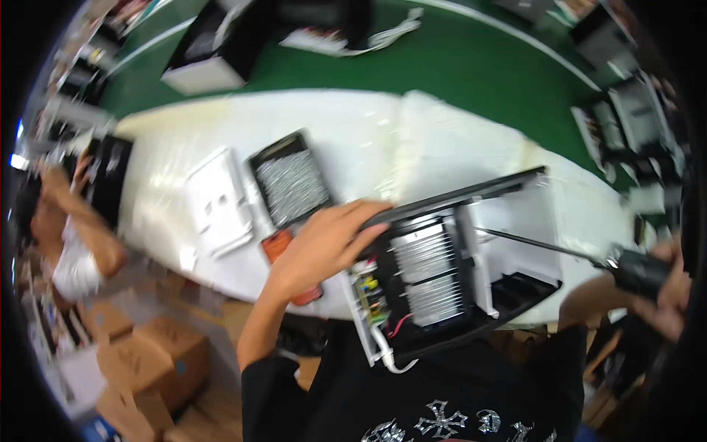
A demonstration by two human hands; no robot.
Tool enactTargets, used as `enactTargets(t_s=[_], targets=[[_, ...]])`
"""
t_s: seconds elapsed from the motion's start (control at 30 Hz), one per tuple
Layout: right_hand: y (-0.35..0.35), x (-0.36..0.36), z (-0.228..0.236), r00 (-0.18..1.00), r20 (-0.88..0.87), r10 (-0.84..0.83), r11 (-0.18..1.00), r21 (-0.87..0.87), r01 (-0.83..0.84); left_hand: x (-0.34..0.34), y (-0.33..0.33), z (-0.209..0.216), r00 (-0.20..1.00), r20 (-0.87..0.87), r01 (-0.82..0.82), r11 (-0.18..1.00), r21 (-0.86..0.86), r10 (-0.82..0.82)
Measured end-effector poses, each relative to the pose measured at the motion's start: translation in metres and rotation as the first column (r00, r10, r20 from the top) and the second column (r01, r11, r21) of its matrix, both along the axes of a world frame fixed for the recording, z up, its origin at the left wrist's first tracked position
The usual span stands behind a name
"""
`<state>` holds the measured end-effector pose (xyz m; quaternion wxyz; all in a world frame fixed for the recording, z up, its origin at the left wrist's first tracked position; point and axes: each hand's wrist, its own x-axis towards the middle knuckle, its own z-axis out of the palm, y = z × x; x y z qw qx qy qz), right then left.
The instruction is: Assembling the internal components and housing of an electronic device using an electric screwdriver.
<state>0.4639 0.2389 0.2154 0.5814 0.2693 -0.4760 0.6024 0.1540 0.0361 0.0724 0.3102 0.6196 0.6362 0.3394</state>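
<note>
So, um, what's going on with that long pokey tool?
The left hand holds the edge of an opened casing. The right hand holds a dark power driver, its long shaft reaching inside. Silver fins show in there. A white panel lies left on the white worktop.

The case (pixel 449 208) is black along its long edges and white at its right end, around silver fins (pixel 428 276) ranked in fine stripes. On its left side, the circuit board (pixel 374 303) shows green with yellow parts, near a red wire (pixel 400 324) and a white cord (pixel 386 352). The driver (pixel 639 272) at right is black. Farther left lie a white panel (pixel 219 202), a black frame (pixel 286 149) with crinkled silver filling (pixel 294 186), and something orange (pixel 276 244). The table (pixel 339 118) is white, yellowish at its far-left edge; the floor (pixel 471 74) beyond is green, white-lined. The near shirt (pixel 449 376) is black with silver crosses.
</note>
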Motion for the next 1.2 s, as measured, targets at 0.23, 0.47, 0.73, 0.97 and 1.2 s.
enactTargets(t_s=[0.23,0.47,0.73,0.97,1.2], targets=[[0.010,-0.056,0.015,0.935,0.340,-0.097,0.993,-0.032,0.114,0.003,0.002,0.011,0.999,0.003,-0.050,0.994,-0.100,0.050],[0.014,-0.087,-0.005,0.821,0.559,-0.114,0.992,0.023,0.122,0.002,0.007,0.010,0.998,0.053,-0.016,0.991,-0.136,0.024],[-0.001,-0.100,-0.036,0.649,0.754,-0.098,0.983,-0.030,0.182,-0.001,0.005,0.004,0.998,0.054,-0.029,0.996,-0.086,0.034],[0.008,-0.097,-0.061,0.732,0.675,-0.087,0.996,0.064,0.060,0.000,0.008,0.007,0.998,0.053,-0.023,0.993,-0.113,0.029],[0.005,-0.099,-0.053,0.749,0.661,-0.048,0.998,0.069,0.004,0.000,0.007,0.008,0.998,0.052,-0.027,0.991,-0.133,0.034]])
